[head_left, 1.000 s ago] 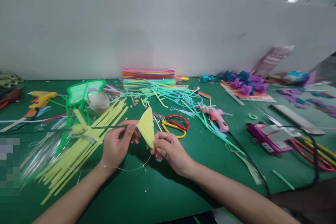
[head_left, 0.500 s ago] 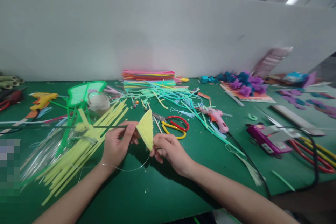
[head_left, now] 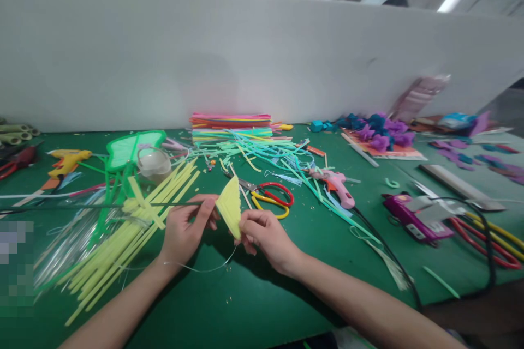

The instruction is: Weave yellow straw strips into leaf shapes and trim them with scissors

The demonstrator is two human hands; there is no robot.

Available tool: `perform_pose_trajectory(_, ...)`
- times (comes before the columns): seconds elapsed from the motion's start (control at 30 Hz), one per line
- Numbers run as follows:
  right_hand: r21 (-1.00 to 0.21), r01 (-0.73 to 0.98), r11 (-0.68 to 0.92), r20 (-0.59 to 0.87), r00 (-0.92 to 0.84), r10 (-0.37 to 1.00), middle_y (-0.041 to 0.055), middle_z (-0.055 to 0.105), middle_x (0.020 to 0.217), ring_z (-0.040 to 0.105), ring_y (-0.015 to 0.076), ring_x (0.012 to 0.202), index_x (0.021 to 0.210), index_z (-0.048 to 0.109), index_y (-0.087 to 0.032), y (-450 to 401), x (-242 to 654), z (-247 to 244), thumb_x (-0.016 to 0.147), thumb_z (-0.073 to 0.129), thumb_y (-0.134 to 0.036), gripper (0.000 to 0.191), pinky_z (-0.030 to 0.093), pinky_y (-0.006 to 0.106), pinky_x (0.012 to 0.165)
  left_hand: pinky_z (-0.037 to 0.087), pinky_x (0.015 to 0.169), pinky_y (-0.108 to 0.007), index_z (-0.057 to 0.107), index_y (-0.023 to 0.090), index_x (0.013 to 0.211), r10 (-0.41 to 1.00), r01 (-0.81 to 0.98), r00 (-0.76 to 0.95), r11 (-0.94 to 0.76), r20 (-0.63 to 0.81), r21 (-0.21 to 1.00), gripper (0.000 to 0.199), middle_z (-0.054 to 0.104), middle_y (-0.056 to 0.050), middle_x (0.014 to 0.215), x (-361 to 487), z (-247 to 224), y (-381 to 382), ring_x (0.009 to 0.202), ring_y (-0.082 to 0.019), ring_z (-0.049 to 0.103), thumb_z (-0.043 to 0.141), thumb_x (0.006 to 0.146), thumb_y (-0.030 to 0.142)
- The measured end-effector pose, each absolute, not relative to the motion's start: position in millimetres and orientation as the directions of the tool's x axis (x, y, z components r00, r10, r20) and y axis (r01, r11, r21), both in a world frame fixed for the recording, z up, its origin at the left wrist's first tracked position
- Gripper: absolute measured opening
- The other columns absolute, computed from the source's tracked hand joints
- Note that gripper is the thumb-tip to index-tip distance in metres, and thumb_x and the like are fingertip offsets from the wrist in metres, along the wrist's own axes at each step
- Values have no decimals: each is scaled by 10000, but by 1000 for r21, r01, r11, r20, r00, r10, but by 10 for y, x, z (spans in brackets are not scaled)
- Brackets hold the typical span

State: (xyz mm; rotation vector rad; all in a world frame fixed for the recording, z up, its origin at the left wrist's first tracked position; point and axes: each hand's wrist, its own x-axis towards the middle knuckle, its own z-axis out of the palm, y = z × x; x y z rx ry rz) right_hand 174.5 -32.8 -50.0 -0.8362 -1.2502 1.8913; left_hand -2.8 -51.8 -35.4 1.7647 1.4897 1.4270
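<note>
A yellow fuzzy triangular piece [head_left: 230, 207], its right edge ridged, is held above the table between my two hands. The fingers of my left hand [head_left: 184, 229] are closed on its left corner, together with the end of a long thin dark stick [head_left: 96, 207] that runs off to the left. My right hand [head_left: 268, 240] pinches the lower right corner between thumb and fingers. From that corner a clear thread [head_left: 200, 271] loops down and across my left wrist. Yellow pipe cleaners [head_left: 104, 262] lie in a bundle beside my left hand.
Red-and-yellow-handled scissors [head_left: 278, 194] lie just beyond my hands. A pink glue gun [head_left: 340, 188] is on the right, a yellow one [head_left: 69, 161] far left. Loose pipe cleaners [head_left: 245, 144] pile up by the white partition [head_left: 262, 60]. A purple box [head_left: 413, 221] stands right.
The yellow piece has tilted slightly and sits a little lower in view. Both hands keep their hold on it. The whole view has shifted slightly.
</note>
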Motion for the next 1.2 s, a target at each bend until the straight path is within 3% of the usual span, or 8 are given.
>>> perform_pose_trajectory(0.13,-955,-177,-239,-114,-524,844,-13,614,545,398,42,375,616,551,-162,-332,1740,-497,736,600,-281,176,298,175,388,483,506,-228,644,155,614,903,444,-105,-333,417,832,366,700,-33,686,-31,-358,-512,476,-116,592,519,911,329)
perform_pose_trajectory(0.27,-944,-206,-257,-119,-512,851,-3,591,583,442,66,450,632,555,-160,-316,1734,-517,790,606,-424,313,351,189,424,486,503,-220,638,145,620,911,400,-107,-328,399,856,372,667,-19,649,-27,-378,-498,469,-109,591,513,916,333)
perform_pose_trajectory(0.47,-975,-186,-122,-40,-395,918,-65,438,528,394,55,464,660,537,-168,-261,1770,-544,805,635,-481,359,320,186,462,495,495,-212,673,157,957,939,333,-58,-302,339,893,226,636,22,633,-16,-416,-513,485,-112,601,546,901,336)
perform_pose_trajectory(0.6,-970,-214,-117,-36,-349,936,-53,485,548,429,73,481,684,534,-178,-199,1787,-518,822,602,-495,353,351,192,465,502,517,-219,669,165,955,952,430,-8,-274,307,860,212,671,1,681,-18,-450,-514,519,-124,619,610,857,344)
perform_pose_trajectory(0.77,-937,-299,-179,-80,-315,946,-40,551,631,511,81,520,824,581,-182,-82,1818,-523,780,643,-535,361,370,173,439,532,633,-263,637,193,1127,946,512,147,-323,289,796,313,704,-39,846,0,-489,-497,679,-166,672,623,847,333)
perform_pose_trajectory(0.9,-947,-284,-149,-57,-307,950,-73,490,514,421,47,399,818,569,-175,-7,1855,-555,800,632,-539,370,318,147,371,533,649,-271,654,189,1059,978,394,129,-200,162,897,279,694,-61,952,41,-460,-486,723,-170,676,564,884,387)
perform_pose_trajectory(1.03,-958,-246,-146,-55,-342,938,-77,495,464,440,55,371,834,581,-169,4,1870,-552,797,643,-522,361,340,148,348,499,560,-241,655,162,950,987,185,161,-2,-29,983,326,690,-46,821,54,-439,-478,679,-162,645,518,900,454)
perform_pose_trajectory(1.2,-963,-216,-163,-69,-386,920,-50,570,551,523,66,419,837,615,-154,-21,1871,-515,750,693,-509,374,405,158,375,455,554,-221,664,147,839,985,180,162,32,-62,983,335,653,-10,692,38,-476,-442,606,-129,574,584,855,472)
